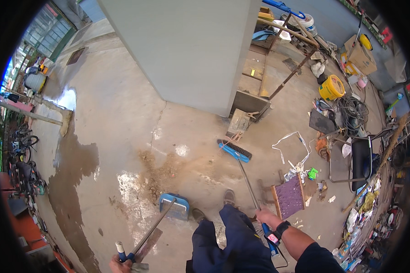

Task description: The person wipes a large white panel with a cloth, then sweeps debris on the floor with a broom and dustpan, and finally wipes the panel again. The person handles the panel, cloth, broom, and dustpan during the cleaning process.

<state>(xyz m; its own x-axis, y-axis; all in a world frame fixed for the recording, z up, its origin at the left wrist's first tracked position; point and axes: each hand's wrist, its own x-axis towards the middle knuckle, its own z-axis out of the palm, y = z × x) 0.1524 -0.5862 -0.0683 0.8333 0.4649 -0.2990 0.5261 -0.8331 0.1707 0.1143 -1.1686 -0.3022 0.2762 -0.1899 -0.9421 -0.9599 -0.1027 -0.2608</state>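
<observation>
My right hand grips the metal pole of a broom. The blue broom head with dark bristles lies on the concrete floor ahead of my feet. At the lower edge, my left hand holds the long handle of a blue dustpan, which rests on the floor left of my shoes. Beside that hand, a short blue handle with a white end sticks up, and a flat blade-like piece lies along the dustpan handle; whether they belong together is unclear. Loose brown dirt lies just beyond the dustpan.
A grey wall or panel stands ahead. On my right are a low stool with a purple woven seat, a black chair, coiled cable and a yellow bucket. A wet patch stretches along the left.
</observation>
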